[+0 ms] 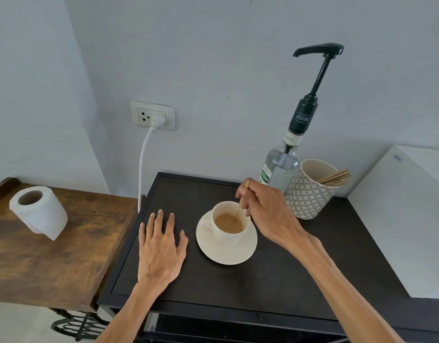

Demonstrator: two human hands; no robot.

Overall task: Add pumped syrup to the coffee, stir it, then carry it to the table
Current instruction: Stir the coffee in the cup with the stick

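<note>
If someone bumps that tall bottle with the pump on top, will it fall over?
Probably quite easily. The syrup bottle is narrow, and its long pump reaches high above it, so it looks top-heavy. It also looks mostly empty, so likely light. The patterned cup beside it might stop a fall that way.

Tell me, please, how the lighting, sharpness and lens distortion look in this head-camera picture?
Head view: soft, even light, faint shadows only under the cup and left hand; no strong glare, even on the syrup bottle; wide-angle bending leans the bottle and table edges; the stirrer held by the right hand looks slightly smeared, the rest sharp.
</note>
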